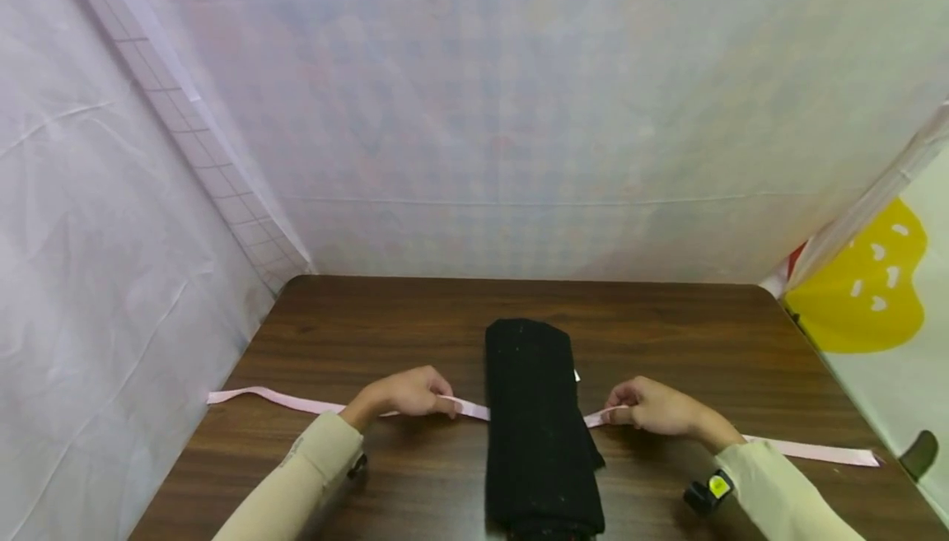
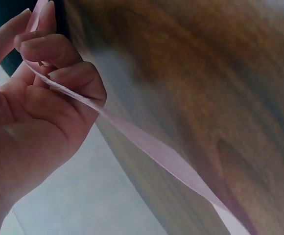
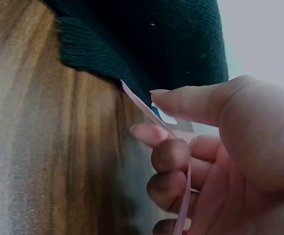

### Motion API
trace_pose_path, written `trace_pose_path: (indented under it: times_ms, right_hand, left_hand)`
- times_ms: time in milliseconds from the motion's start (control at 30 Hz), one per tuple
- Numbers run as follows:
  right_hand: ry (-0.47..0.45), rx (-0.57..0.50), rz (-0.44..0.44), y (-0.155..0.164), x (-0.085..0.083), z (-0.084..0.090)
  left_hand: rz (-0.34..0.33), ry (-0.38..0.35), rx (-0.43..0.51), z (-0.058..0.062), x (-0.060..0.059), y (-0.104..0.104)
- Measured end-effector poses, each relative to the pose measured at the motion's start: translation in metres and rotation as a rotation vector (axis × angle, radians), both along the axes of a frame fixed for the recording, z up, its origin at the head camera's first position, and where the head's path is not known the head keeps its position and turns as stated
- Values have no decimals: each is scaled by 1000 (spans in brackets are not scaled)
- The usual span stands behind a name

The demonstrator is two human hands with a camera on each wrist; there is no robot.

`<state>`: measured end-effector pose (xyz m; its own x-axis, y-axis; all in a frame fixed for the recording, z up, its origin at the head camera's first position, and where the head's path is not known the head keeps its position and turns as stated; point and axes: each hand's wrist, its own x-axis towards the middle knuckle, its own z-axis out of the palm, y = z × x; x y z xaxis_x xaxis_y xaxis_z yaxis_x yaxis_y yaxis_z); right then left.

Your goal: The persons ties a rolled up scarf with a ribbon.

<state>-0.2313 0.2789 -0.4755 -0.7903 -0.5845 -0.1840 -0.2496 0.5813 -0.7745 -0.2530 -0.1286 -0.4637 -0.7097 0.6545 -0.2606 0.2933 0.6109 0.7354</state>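
White sheeting (image 1: 111, 277) closes the left side and the far side of the scene. A brown wooden tabletop (image 1: 371, 319) carries a pink ribbon (image 1: 259, 397) that runs left to right across it, its left end lying near the left edge. The left hand (image 1: 406, 393), in a beige sleeve (image 1: 296, 483), rests on the tabletop just left of centre; its fingers are curled and pinch the ribbon, which in the left wrist view passes between the fingertips (image 2: 59, 54) and trails away over the wood. At centre lies a black knitted roll (image 1: 537, 426), its long axis running near to far; the ribbon passes beneath it and emerges on both sides. Just right of the roll, the right hand (image 1: 656, 408) also has curled fingers and pinches the ribbon; the right wrist view shows the ribbon (image 3: 147, 110) coming out from under the knit and held between thumb and fingers (image 3: 152, 134). The ribbon's right end lies flat near the right edge. At far right stands a panel with a yellow shape (image 1: 867, 294).
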Motion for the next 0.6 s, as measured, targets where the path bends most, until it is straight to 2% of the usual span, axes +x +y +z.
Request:
trace_pose_path:
  times_ms: [133,233,433,600]
  right_hand:
    - [-20,4,2,1,0,5]
    - [-60,-22,10,3,1,9]
    - [-60,-28,42,8,0,19]
    - [-73,-19,84,12,-3,25]
  left_hand:
    - [-12,16,14,4,0,-2]
    - [-1,-1,31,7,0,-3]
    - [39,-43,65,15,-1,-4]
    - [43,-55,77,19,-2,-3]
